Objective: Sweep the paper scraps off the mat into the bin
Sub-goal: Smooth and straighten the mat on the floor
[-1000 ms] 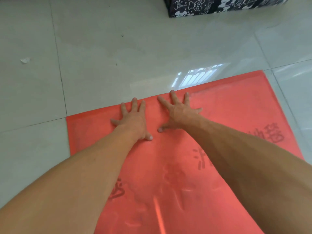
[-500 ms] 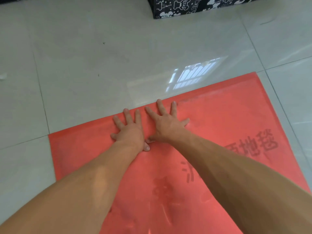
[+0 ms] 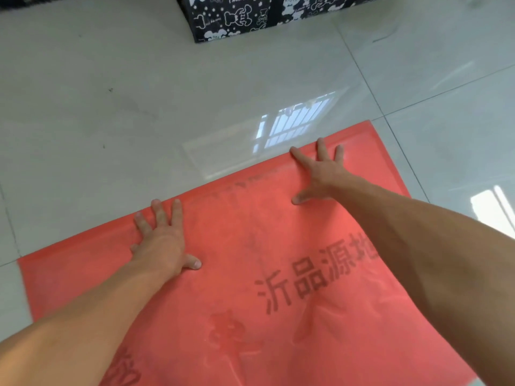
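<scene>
Both hands are laid flat, palms down, on the red mat (image 3: 250, 274). The left hand (image 3: 161, 243) is pressed near the far edge, fingers spread and pointing away, thumb tucked out to its right; nothing is held. The right hand (image 3: 320, 174) is set well apart from it, farther off and to the right, fingers splayed up to the mat's far edge, thumb stretched back toward the left hand; nothing is gripped there either. Between the two hands a bare stretch of mat is seen, marked with faint dusty streaks. Dark printed characters (image 3: 315, 277) are found nearer than the right hand, partly covered by the right forearm. Beyond both hands glossy pale floor tiles (image 3: 125, 121) are spread, and farther still a black box with white cartoon prints (image 3: 237, 18) is stood. No paper scraps can be made out on the mat.
</scene>
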Motion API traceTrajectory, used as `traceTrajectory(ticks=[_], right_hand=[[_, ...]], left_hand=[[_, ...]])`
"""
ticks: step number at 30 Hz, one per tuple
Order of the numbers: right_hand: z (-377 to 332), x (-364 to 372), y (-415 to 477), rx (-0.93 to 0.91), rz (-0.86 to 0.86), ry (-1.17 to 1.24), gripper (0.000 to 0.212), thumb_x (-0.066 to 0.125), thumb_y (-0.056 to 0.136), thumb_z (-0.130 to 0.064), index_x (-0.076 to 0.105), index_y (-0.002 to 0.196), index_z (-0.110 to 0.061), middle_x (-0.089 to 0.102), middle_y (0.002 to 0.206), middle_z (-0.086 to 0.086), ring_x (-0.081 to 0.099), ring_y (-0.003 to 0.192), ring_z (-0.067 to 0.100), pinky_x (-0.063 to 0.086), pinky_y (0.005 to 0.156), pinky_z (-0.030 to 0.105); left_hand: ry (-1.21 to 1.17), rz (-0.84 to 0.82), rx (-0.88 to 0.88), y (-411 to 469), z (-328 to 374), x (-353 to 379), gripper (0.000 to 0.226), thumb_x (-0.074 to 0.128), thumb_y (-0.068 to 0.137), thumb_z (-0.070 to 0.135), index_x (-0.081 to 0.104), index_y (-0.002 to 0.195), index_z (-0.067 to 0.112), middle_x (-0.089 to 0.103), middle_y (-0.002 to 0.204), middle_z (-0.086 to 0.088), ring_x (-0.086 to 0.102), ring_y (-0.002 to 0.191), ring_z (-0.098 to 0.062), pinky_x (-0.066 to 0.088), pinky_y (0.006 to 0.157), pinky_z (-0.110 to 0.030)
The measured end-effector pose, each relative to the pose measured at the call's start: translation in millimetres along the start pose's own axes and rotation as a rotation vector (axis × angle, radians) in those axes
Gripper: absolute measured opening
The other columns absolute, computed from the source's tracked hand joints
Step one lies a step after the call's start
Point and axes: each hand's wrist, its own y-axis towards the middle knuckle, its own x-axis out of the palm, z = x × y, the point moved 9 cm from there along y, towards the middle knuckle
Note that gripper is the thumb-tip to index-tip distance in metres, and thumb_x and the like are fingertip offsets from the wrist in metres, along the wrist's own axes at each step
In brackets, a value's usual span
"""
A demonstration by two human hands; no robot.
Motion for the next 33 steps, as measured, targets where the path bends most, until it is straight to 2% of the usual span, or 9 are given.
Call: traceTrajectory(ticks=[4, 7, 11, 14, 17, 20, 25, 29, 33], right_hand=[[5, 5, 7, -0.022, 0.007, 0.09, 0.125, 0.085, 0.058, -0.057, -0.011, 0.138, -0.067, -0.036, 0.155, -0.003, -0.036, 0.136, 0.044, 0.012, 0.107, 0.074], [7, 7, 11, -0.036, 0.016, 0.106, 0.124, 0.085, 0.059, -0.057, -0.011, 0.137, -0.068, -0.038, 0.153, -0.003, -0.037, 0.136, 0.044, 0.01, 0.106, 0.075], [7, 6, 8, -0.044, 0.005, 0.15, 0.124, 0.087, 0.06, -0.053, -0.007, 0.139, -0.067, -0.037, 0.154, -0.005, -0.037, 0.136, 0.043, 0.012, 0.104, 0.077], [4, 4, 1, -0.043, -0.013, 0.18, 0.12, 0.087, 0.062, -0.049, -0.004, 0.14, -0.067, -0.037, 0.154, -0.01, -0.036, 0.138, 0.039, 0.015, 0.091, 0.087], [4, 2, -5, -0.033, -0.009, 0.18, 0.12, 0.088, 0.063, -0.046, -0.001, 0.14, -0.067, -0.036, 0.154, -0.012, -0.035, 0.14, 0.036, 0.015, 0.086, 0.089], [7, 3, -1, -0.031, 0.004, 0.203, 0.123, 0.088, 0.061, -0.048, -0.003, 0.142, -0.065, -0.036, 0.154, -0.013, -0.034, 0.141, 0.034, 0.016, 0.086, 0.088], [22, -1, 0, -0.009, 0.072, 0.106, 0.128, 0.081, 0.062, -0.063, -0.01, 0.15, -0.046, -0.024, 0.159, -0.012, -0.02, 0.147, 0.025, 0.029, 0.092, 0.076], [77, -35, 15, 0.093, 0.121, 0.063, 0.133, 0.076, 0.058, -0.071, -0.011, 0.153, -0.035, -0.017, 0.161, -0.007, -0.02, 0.147, 0.025, 0.017, 0.101, 0.077], [104, -28, 38, 0.117, 0.051, 0.157, 0.14, 0.079, 0.059, -0.068, -0.018, 0.152, -0.027, -0.025, 0.159, 0.001, -0.025, 0.145, 0.034, 0.011, 0.113, 0.066]], left_hand=[[0.056, 0.002, -0.024, 1, 2, -1, 0.143, 0.085, 0.066, 0.047, -0.03, 0.148, 0.024, -0.036, 0.155, -0.012, -0.021, 0.143, -0.048, 0.018, 0.115, -0.061], [0.048, 0.0, -0.068, 1, 5, -3, 0.144, 0.087, 0.065, 0.043, -0.029, 0.149, 0.024, -0.035, 0.156, -0.009, -0.018, 0.145, -0.045, 0.02, 0.115, -0.058], [0.117, 0.014, -0.002, -3, 24, -9, 0.143, 0.088, 0.064, 0.037, -0.025, 0.151, 0.022, -0.036, 0.156, 0.001, -0.018, 0.148, -0.032, 0.022, 0.115, -0.058], [0.15, 0.063, 0.139, -4, 65, -26, 0.14, 0.085, 0.065, 0.047, -0.025, 0.15, 0.031, -0.035, 0.156, 0.002, -0.02, 0.148, -0.025, 0.021, 0.114, -0.06], [0.109, 0.101, 0.248, 8, 135, -40, 0.139, 0.083, 0.065, 0.051, -0.023, 0.151, 0.029, -0.029, 0.159, 0.003, -0.016, 0.149, -0.024, 0.02, 0.116, -0.057], [0.08, 0.067, 0.191, 15, 171, -34, 0.137, 0.085, 0.067, 0.044, -0.023, 0.151, 0.028, -0.028, 0.159, 0.01, -0.016, 0.149, -0.024, 0.027, 0.11, -0.063], [0.076, 0.062, 0.18, 20, 167, -30, 0.138, 0.086, 0.066, 0.044, -0.022, 0.151, 0.03, -0.03, 0.157, 0.013, -0.02, 0.148, -0.023, 0.028, 0.106, -0.068], [0.08, 0.051, 0.173, 19, 169, -31, 0.137, 0.085, 0.068, 0.043, -0.022, 0.151, 0.029, -0.032, 0.157, 0.012, -0.021, 0.148, -0.024, 0.028, 0.105, -0.07], [0.075, 0.037, 0.17, 23, 168, -28, 0.137, 0.085, 0.068, 0.043, -0.023, 0.151, 0.03, -0.034, 0.156, 0.013, -0.023, 0.147, -0.024, 0.027, 0.104, -0.07]])
